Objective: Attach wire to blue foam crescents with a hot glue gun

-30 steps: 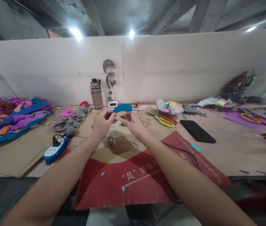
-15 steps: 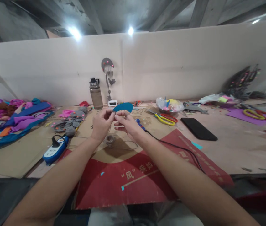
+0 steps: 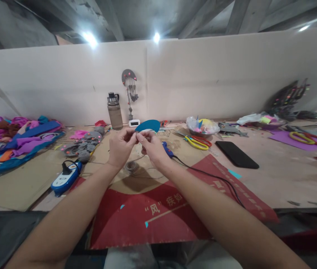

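A rounded blue piece (image 3: pixel 148 125), flat like felt or card, stands up from between my fingertips above the middle of the table. My left hand (image 3: pixel 120 146) pinches it near its left end. Right beside it, my right hand (image 3: pixel 152 147) has thumb and fingers closed at the lower edge of the same piece, the fingertips of both hands meeting. Below them lies a small spool of thin cord (image 3: pixel 131 167), with loose strands trailing to the right. Whether a strand is held in the fingers is hidden. A blue-handled tool (image 3: pixel 167 149) with a black cable rests behind my right wrist.
Red cardboard (image 3: pixel 152 228) covers the front. On the left are a power strip (image 3: pixel 66 179), grey felt pieces (image 3: pixel 84 145) and a fabric heap (image 3: pixel 21 142). A bottle (image 3: pixel 115 112) stands behind. Scissors (image 3: pixel 196 142) and a black phone (image 3: pixel 236 154) lie to the right.
The fingers of my right hand have curled in closer to the pinch. The blue piece has shifted slightly up and right and shows a little more.
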`<state>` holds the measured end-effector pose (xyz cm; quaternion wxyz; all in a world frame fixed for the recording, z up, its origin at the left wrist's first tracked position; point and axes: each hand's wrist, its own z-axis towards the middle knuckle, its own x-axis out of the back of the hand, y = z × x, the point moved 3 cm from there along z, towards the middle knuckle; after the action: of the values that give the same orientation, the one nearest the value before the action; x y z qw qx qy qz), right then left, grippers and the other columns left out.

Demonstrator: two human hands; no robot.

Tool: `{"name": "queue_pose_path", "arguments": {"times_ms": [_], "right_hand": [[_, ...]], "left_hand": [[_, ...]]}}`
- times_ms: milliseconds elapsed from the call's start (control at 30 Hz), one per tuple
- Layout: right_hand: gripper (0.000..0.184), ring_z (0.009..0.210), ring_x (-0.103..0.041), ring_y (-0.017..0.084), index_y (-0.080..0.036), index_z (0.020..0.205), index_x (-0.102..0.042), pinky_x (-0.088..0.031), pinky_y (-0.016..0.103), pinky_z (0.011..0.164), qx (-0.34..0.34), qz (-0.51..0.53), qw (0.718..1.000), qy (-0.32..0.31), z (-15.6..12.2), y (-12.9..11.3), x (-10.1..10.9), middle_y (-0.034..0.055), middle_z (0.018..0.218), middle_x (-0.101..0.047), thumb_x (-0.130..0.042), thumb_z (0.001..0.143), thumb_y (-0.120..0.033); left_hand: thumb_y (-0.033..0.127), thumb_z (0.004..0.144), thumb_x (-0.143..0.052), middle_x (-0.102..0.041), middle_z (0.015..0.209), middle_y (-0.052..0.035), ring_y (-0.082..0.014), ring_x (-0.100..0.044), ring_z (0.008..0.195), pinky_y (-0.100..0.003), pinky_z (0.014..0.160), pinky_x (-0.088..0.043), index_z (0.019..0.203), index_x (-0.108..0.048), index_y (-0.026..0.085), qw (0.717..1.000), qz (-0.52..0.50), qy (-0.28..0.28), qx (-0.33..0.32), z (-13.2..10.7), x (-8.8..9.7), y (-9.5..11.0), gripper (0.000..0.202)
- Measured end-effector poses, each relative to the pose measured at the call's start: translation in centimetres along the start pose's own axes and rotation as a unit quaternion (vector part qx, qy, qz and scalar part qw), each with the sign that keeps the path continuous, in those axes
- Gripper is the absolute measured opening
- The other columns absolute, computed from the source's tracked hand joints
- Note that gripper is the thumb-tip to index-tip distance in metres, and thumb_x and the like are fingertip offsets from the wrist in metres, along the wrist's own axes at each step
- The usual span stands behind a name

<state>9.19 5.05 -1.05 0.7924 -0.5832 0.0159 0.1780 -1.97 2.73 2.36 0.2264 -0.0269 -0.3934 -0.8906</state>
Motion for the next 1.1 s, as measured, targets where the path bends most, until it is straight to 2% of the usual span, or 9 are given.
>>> {"name": "queue_pose_path", "arguments": {"times_ms": [200,433,767,933,1100], "right_hand": [[0.025,0.059,-0.041,0.007,-0.02,0.082,-0.056,-0.033,0.02,0.05,0.029,-0.014,0.997,0.077,0.5,0.1,1.4,-0.0034,0.073,-0.053,-0.063,0.07,-0.041],[0.022,0.05,-0.035,0.005,-0.019,0.076,-0.056,-0.027,0.021,0.045,-0.005,0.05,0.992,0.114,0.2,-0.1,1.8,-0.0048,0.066,-0.051,-0.064,0.068,-0.039],[0.022,0.053,-0.044,0.006,-0.019,0.076,-0.059,-0.03,0.021,0.048,-0.026,0.092,0.989,0.11,0.0,-0.3,1.8,-0.0031,0.069,-0.058,-0.066,0.064,-0.035],[0.023,0.052,-0.044,0.006,-0.017,0.077,-0.059,-0.029,0.022,0.048,-0.028,0.084,0.989,0.117,0.0,-0.3,1.9,-0.002,0.069,-0.059,-0.067,0.064,-0.035],[0.024,0.049,-0.04,0.005,-0.017,0.075,-0.058,-0.025,0.022,0.045,-0.015,0.073,0.992,0.102,0.1,-0.2,2.1,-0.0028,0.065,-0.057,-0.067,0.065,-0.036]], "left_hand": [[0.036,0.076,-0.063,-0.066,0.073,-0.0039,-0.0134,-0.063,0.06,-0.027,0.061,-0.051,0.083,-0.064,0.015,0.985,-0.135,-0.04,0.104,0.0,-0.9,-0.9,0.022],[0.034,0.077,-0.062,-0.067,0.076,-0.0056,-0.0132,-0.063,0.06,-0.028,0.062,-0.052,0.082,-0.062,0.014,0.967,-0.199,-0.074,0.139,-0.5,-1.9,-1.7,0.021],[0.03,0.076,-0.063,-0.067,0.074,-0.0051,-0.0112,-0.062,0.061,-0.027,0.065,-0.051,0.081,-0.06,0.013,0.942,-0.279,-0.08,0.17,-0.8,-2.5,-2.0,0.018],[0.027,0.076,-0.064,-0.067,0.077,-0.0058,-0.0108,-0.062,0.061,-0.025,0.062,-0.05,0.081,-0.06,0.013,0.926,-0.317,-0.092,0.183,-0.8,-2.6,-1.9,0.016],[0.026,0.076,-0.066,-0.065,0.075,-0.0051,-0.0083,-0.06,0.058,-0.019,0.055,-0.047,0.078,-0.061,0.01,0.893,-0.372,-0.145,0.21,-0.7,-2.7,-1.8,0.017]]}}
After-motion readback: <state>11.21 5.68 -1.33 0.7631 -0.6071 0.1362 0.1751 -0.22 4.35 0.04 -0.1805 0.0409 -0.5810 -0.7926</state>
